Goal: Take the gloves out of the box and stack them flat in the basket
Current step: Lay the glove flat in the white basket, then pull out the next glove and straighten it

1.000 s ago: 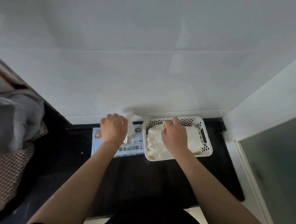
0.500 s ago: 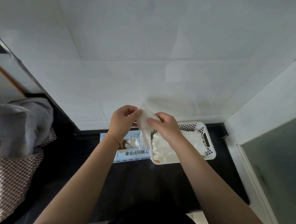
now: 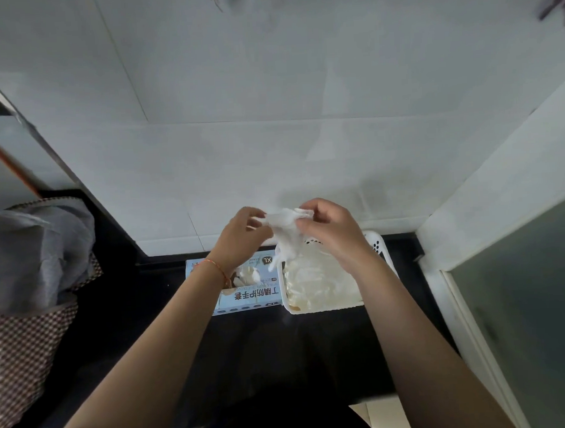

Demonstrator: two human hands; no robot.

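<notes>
A thin white glove (image 3: 285, 233) hangs in the air above the gap between box and basket. My left hand (image 3: 243, 237) pinches its upper left edge and my right hand (image 3: 332, 230) pinches its upper right edge, stretching the cuff between them. Below, the light blue glove box (image 3: 252, 294) lies flat on the black counter, with a tuft of white glove poking from its opening. Right beside it stands the white perforated basket (image 3: 379, 244), holding a flat pile of white gloves (image 3: 317, 280).
The black counter (image 3: 282, 351) runs to a white tiled wall behind. A checked bag with grey cloth (image 3: 26, 292) stands at the left. A white wall and a frosted glass panel (image 3: 525, 315) close off the right side.
My left hand pulled a glove up out of the box and my right hand left the basket pile to take its other edge. Both hands have risen and now spread the glove.
</notes>
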